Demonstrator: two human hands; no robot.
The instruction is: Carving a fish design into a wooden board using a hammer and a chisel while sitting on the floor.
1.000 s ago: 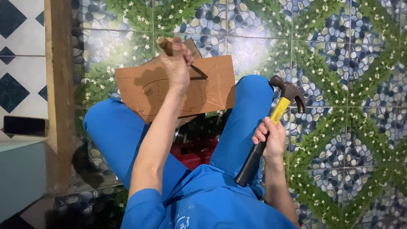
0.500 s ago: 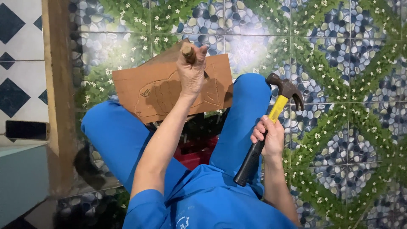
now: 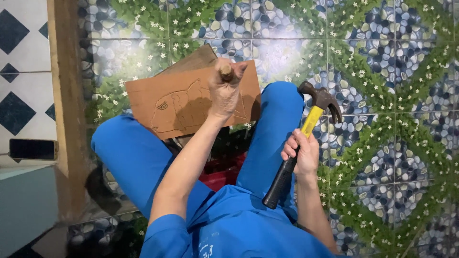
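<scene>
My left hand [image 3: 224, 91] hides most of the chisel [image 3: 226, 72] and part of the board's [image 3: 186, 105] drawing; I can't make out the blade.

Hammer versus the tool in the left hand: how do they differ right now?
The hammer shows almost whole: dark claw head, yellow neck, black grip. The wooden-handled tool shows only its rounded butt end above the fist.

The right hand holds the hammer off to the side, above the right knee, head tilted up. The left hand holds its tool over the carved wooden board.

Both are gripped in closed fingers.
</scene>
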